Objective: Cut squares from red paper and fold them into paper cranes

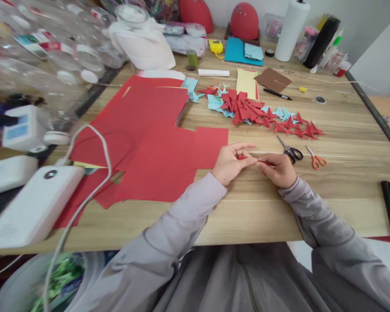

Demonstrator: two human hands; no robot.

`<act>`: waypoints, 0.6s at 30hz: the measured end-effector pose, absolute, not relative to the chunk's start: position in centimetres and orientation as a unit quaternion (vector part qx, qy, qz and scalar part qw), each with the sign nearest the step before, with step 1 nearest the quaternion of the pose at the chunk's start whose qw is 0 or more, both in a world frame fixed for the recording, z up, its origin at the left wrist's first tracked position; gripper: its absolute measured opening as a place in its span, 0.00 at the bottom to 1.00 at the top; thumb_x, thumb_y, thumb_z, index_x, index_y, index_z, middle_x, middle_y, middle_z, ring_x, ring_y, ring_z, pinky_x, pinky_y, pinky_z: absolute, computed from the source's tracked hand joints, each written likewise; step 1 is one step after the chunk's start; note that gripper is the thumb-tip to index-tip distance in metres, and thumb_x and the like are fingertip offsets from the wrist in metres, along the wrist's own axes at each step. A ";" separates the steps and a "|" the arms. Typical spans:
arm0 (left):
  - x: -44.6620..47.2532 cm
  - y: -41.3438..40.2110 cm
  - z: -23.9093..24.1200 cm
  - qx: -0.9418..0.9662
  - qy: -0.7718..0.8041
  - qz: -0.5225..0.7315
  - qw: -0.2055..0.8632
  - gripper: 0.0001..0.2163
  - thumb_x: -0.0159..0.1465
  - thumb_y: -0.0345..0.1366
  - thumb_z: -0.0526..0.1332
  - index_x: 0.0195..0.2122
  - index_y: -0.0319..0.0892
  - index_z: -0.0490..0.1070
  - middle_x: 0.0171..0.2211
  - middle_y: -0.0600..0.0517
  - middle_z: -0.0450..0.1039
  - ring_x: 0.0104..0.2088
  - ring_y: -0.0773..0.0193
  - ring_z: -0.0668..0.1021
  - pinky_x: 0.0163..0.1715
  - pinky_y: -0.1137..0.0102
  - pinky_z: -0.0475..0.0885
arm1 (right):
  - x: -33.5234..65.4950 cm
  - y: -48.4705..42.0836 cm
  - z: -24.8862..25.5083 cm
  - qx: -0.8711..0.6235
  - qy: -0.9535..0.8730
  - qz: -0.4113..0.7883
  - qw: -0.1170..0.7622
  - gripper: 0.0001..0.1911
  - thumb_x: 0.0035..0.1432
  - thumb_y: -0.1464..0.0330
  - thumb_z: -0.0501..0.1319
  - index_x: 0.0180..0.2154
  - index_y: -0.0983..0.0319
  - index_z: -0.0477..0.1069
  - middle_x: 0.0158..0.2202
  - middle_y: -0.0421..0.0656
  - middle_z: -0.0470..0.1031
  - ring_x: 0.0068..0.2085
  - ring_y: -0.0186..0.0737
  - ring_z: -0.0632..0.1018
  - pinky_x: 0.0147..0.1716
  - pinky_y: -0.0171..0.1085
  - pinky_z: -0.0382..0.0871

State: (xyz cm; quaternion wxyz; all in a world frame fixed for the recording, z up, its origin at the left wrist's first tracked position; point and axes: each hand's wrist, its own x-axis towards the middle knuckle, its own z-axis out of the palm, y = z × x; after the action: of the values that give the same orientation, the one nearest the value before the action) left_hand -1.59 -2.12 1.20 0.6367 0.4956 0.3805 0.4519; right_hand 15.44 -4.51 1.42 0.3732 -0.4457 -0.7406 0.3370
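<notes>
1. Two hands, the bare left hand and the bare right hand, meet fingertip to fingertip above the pale wood-grained table; that meeting point serves as the clock's centre, with twelve toward the far edge
2. The left forearm, in a long grey cloth sleeve, runs back between seven and eight o'clock; the back of this hand is turned upward, thumb and forefinger pinching a small piece of red paper, the other fingers loosely spread and pointing toward three
3. The right forearm, sleeved alike, runs back between four and five; its knuckles are bent, thumb and forefinger pinching the same paper, the remaining fingers curled and mostly hidden
4. That small piece of red paper lies at the clock's centre, largely covered by the fingers; its shape, and whether either hand rests on the table, I cannot tell
5. Large flat red paper sheets spread from nine to ten; a heap of folded red paper lies at twelve
6. Black-handled metal scissors lie just beside the right hand, toward three, with small orange-handled scissors farther out at three
</notes>
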 end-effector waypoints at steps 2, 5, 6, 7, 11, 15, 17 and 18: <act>-1.6 -2.0 1.1 0.482 0.387 0.467 0.633 0.21 0.44 0.35 0.73 0.40 0.36 0.75 0.21 0.57 0.74 0.22 0.71 0.73 0.29 0.73 0.68 | 15.6 -4.3 1.5 -0.440 -0.741 0.340 0.377 0.15 0.57 0.58 0.61 0.31 0.64 0.74 0.21 0.41 0.75 0.22 0.33 0.74 0.26 0.33 0.68; -1.8 -1.8 1.0 0.464 0.405 0.484 0.621 0.22 0.44 0.35 0.73 0.40 0.36 0.75 0.21 0.56 0.74 0.23 0.70 0.74 0.30 0.73 0.68 | 15.8 -4.1 1.7 -0.436 -0.736 0.349 0.381 0.15 0.57 0.57 0.61 0.33 0.64 0.74 0.24 0.42 0.77 0.25 0.34 0.76 0.29 0.33 0.70; -1.9 -1.7 1.0 0.459 0.410 0.486 0.620 0.22 0.43 0.35 0.73 0.41 0.36 0.75 0.22 0.56 0.74 0.24 0.70 0.74 0.31 0.72 0.69 | 15.8 -4.0 1.8 -0.437 -0.733 0.355 0.383 0.16 0.59 0.57 0.59 0.31 0.64 0.73 0.24 0.42 0.77 0.25 0.34 0.76 0.29 0.33 0.70; -1.9 -1.7 1.0 0.454 0.413 0.487 0.621 0.23 0.43 0.35 0.73 0.41 0.37 0.75 0.23 0.55 0.75 0.25 0.69 0.75 0.32 0.71 0.69 | 15.8 -4.0 1.8 -0.437 -0.728 0.362 0.384 0.17 0.61 0.57 0.57 0.30 0.64 0.73 0.23 0.42 0.76 0.24 0.33 0.76 0.28 0.33 0.70; -1.9 -1.9 1.0 0.448 0.410 0.469 0.641 0.25 0.43 0.35 0.73 0.44 0.37 0.73 0.27 0.52 0.78 0.29 0.65 0.78 0.37 0.68 0.71 | 15.7 -4.0 1.6 -0.448 -0.719 0.362 0.388 0.18 0.62 0.57 0.55 0.27 0.63 0.71 0.20 0.41 0.74 0.22 0.32 0.75 0.25 0.32 0.70; -1.7 -2.0 1.0 0.464 0.412 0.451 0.642 0.21 0.43 0.35 0.73 0.40 0.36 0.75 0.25 0.51 0.78 0.27 0.66 0.78 0.34 0.69 0.71 | 15.6 -4.1 1.4 -0.455 -0.724 0.363 0.371 0.16 0.60 0.58 0.57 0.30 0.64 0.72 0.21 0.41 0.75 0.22 0.32 0.76 0.26 0.32 0.70; -1.7 -2.0 1.1 0.469 0.406 0.456 0.638 0.21 0.43 0.34 0.73 0.39 0.36 0.75 0.22 0.53 0.76 0.25 0.67 0.76 0.32 0.70 0.70 | 15.5 -4.2 1.3 -0.450 -0.729 0.367 0.362 0.15 0.60 0.58 0.58 0.31 0.64 0.73 0.21 0.41 0.76 0.23 0.33 0.76 0.26 0.32 0.71; -1.7 -2.0 1.1 0.471 0.402 0.458 0.638 0.20 0.43 0.34 0.73 0.39 0.36 0.75 0.21 0.54 0.76 0.24 0.68 0.76 0.31 0.71 0.70 | 15.5 -4.2 1.3 -0.447 -0.730 0.370 0.362 0.15 0.60 0.58 0.58 0.31 0.64 0.73 0.21 0.41 0.76 0.23 0.33 0.76 0.26 0.32 0.71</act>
State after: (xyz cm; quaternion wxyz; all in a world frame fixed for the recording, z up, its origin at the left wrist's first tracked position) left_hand -1.70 -2.00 1.09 0.6381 0.4711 0.4018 0.4576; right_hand 15.49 -4.17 1.32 0.3617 -0.4469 -0.7299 0.3696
